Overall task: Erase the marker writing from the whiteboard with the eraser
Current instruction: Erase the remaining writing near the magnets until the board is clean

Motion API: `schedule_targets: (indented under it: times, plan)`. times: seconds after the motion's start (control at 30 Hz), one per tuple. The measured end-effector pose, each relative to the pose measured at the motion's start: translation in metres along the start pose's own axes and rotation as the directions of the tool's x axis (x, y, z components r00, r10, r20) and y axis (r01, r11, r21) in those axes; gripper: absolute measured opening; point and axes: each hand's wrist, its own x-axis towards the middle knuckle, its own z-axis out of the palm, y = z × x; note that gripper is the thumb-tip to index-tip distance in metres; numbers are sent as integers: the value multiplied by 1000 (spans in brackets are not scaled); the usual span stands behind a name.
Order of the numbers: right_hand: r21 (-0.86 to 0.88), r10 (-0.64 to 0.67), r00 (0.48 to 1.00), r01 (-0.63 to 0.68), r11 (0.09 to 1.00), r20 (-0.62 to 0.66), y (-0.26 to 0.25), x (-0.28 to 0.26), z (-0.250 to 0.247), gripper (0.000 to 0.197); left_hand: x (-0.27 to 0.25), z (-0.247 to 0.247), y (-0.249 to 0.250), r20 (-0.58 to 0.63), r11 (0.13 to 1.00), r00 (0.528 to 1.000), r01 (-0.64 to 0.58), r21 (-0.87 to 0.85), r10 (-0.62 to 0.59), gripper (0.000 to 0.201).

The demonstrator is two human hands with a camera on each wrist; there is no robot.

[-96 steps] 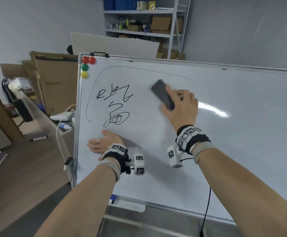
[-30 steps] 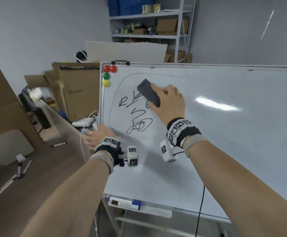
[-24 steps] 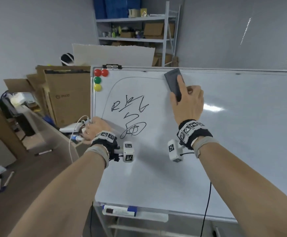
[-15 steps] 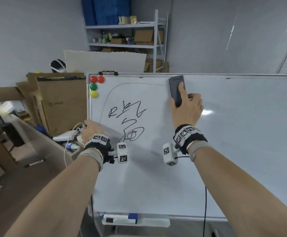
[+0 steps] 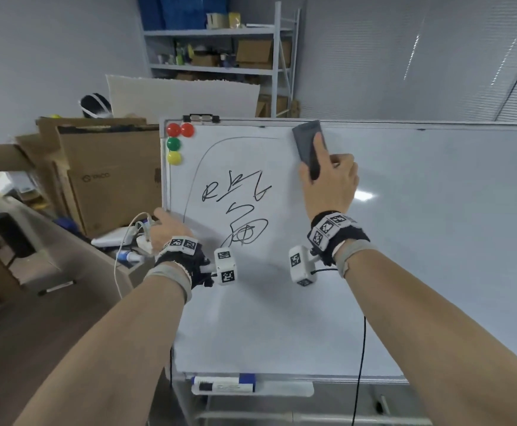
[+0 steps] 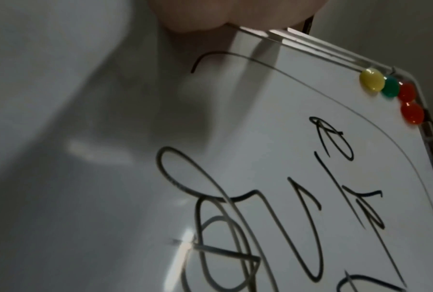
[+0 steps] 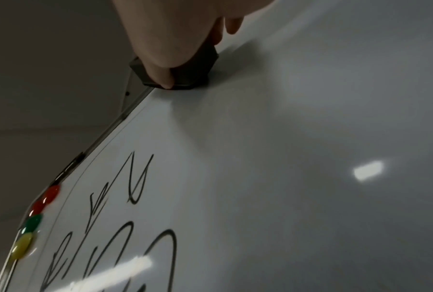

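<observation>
My right hand point(image 5: 331, 182) grips the dark eraser point(image 5: 306, 146), fingers curled over its back and thumb on the side. The pad is flat on the whiteboard point(image 5: 435, 241), right at the top edge, roughly a third in from the top-left corner.

The eraser's long axis runs nearly vertical, tilted slightly left at the top. So the wide face sweeps sideways.

The marker writing point(image 5: 238, 210) lies down and to the left of the eraser, well apart and untouched. The thin curved outline point(image 5: 195, 170) ends just left of the eraser along the top edge; the rest loops down the left side.

My left hand point(image 5: 165, 229) is on the board's left edge, about mid-height. Its fingers look wrapped round the frame to steady it, but the wrist view only shows a blurred palm, so I can't tell for sure.

The right hand is the one that matters: it has the tool and sits closer to the scribbles. My read is the next stroke goes left along the top edge to catch the outline, then down-left across the characters.

The magnets point(image 5: 177, 142) in the top-left corner sit just left of the outline, so keep the sweep short of them.
</observation>
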Motion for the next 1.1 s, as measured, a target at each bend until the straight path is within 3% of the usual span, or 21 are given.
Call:
schedule_targets:
  times: [0.1,0.17,0.27,0.33,0.4,0.47,0.53,0.63,0.77,0.83,0.9,0.93,1.0,1.1]
  plan:
    - [4,17,1000,-17,1000,-11,-5,3,1,61,-4,-2,3,63,998,997,45,-50,-42,42]
    - [27,-19,1000,19,999,6,-22,1,7,60,7,-9,1,147,1000,989,19,16,-21,35]
    - [65,-138,988,133,989,76,-58,-3,22,58,26,-19,-1,215,999,976,37,10,-38,43]
    - [115,-172,976,158,981,131,-87,-4,31,57,34,-23,-2,337,993,941,65,-93,-30,47]
    - [132,-237,952,213,968,196,-115,-8,40,57,49,-21,-10,455,948,889,186,-258,-51,70]
    - [114,-363,892,345,932,268,-137,-15,47,57,66,-15,-23,518,839,845,374,-395,-132,96]
    - [102,-437,847,427,898,303,-147,-18,50,57,63,-20,-22,565,784,816,430,-447,-125,90]
    - [65,-404,891,399,915,209,-131,-13,49,58,53,-29,-14,566,806,815,414,-424,-121,77]
    - [2,-205,978,205,979,43,-98,-3,40,57,56,-28,-21,547,819,829,393,-418,-119,51]
    - [-5,-178,984,178,984,34,-96,-3,38,57,56,-29,-24,591,837,796,410,-363,-133,58]
    - [12,-201,976,201,980,83,-103,-6,40,58,59,-32,-29,669,836,728,453,-308,-148,69]
    - [30,-240,962,238,971,127,-110,-9,42,58,61,-35,-31,704,830,688,487,-271,-174,75]
    - [81,-377,897,369,926,231,-122,-22,46,59,59,-44,-33,728,824,658,510,-246,-190,82]
    - [198,-560,764,524,828,319,-129,-55,54,59,62,-51,-42,737,804,648,533,-262,-190,92]
